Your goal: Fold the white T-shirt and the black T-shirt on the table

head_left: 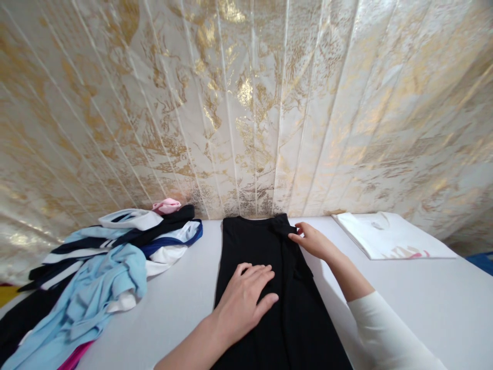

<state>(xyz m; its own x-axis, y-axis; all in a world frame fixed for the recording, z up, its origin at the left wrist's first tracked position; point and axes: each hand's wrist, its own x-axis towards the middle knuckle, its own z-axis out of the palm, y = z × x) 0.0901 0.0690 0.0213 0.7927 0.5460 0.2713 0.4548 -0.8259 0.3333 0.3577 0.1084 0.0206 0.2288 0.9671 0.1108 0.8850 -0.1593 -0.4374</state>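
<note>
A black garment (246, 241), perhaps a shirt, lies lengthwise before me, its neckline at the far end. Its right side is folded inward in a long strip. My left hand (248, 298) rests flat on the middle of the cloth, fingers stretched out. At the far right corner of the garment, my right hand (310, 239) pinches a bit of the black fabric between thumb and fingers. The garment's near end runs out of the picture.
A loose heap of clothes (111, 277), light blue, black and white, lies on the left. To the right is a folded white T-shirt (389, 234). Behind the white surface (185, 308) hangs a gold-patterned curtain (246, 128).
</note>
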